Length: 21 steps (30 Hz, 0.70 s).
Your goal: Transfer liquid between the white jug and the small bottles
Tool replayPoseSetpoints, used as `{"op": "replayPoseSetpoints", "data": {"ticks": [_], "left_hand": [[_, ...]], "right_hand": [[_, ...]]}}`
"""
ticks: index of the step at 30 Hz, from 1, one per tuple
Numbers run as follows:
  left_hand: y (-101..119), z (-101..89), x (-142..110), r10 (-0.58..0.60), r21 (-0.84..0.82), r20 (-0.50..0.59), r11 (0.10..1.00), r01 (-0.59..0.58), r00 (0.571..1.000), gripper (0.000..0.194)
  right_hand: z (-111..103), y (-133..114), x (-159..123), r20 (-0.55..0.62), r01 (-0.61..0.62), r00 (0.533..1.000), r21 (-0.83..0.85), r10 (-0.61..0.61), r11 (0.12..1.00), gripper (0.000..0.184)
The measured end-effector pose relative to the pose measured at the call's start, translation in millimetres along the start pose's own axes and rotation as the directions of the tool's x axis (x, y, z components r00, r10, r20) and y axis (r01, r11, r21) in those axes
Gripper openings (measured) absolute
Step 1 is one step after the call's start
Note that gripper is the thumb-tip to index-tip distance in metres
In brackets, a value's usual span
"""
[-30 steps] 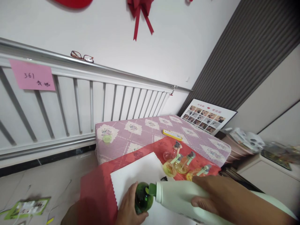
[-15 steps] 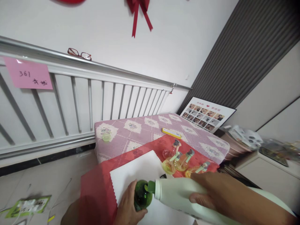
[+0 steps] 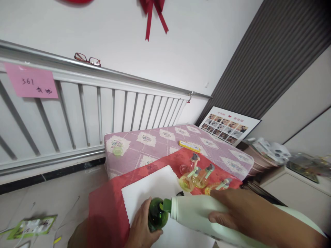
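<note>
bottle (image 3: 193, 210) stays tipped in the right grip (image 3: 230, 213), its green spout (image 3: 167, 205) at the dark round vessel (image 3: 156, 220) cupped by the left grip (image 3: 142, 225); a yellow flask (image 3: 186, 184) sits beyond.

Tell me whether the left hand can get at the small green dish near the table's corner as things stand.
Probably not right now: the left hand is taken up by the dark green round vessel. Nothing tall seems to block the way over the red cloth to the small green dish.
</note>
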State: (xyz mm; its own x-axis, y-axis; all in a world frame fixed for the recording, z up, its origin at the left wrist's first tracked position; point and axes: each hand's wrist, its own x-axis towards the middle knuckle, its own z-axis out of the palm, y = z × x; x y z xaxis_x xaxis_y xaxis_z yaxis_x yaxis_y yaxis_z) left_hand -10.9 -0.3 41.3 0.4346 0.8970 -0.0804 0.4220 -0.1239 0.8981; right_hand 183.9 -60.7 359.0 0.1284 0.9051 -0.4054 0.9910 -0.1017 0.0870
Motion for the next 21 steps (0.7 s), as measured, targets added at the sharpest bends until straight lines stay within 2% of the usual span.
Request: {"op": "replayPoseSetpoints", "data": {"ticks": [9, 14, 21], "left_hand": [[1.0, -0.5, 0.0, -0.005, 0.000, 0.004, 1.000, 0.005, 1.000, 0.100], [-1.8, 1.4, 0.2, -0.007, -0.006, -0.006, 1.000, 0.007, 1.000, 0.101], [-0.6, -0.1, -0.4, 0.015, -0.007, -0.002, 1.000, -0.015, 1.000, 0.099]], "right_hand": [[-2.7, -2.9, -2.5, 0.027, -0.026, 0.999, -0.017, 0.027, 1.000, 0.032], [-3.3, -2.1, -2.2, 0.014, 0.003, 1.000, 0.001, -0.003, 1.000, 0.033], [-5.2, -5.8, -1.1, 0.009, -0.015, 1.000, 0.002, 0.015, 1.000, 0.030]]}}
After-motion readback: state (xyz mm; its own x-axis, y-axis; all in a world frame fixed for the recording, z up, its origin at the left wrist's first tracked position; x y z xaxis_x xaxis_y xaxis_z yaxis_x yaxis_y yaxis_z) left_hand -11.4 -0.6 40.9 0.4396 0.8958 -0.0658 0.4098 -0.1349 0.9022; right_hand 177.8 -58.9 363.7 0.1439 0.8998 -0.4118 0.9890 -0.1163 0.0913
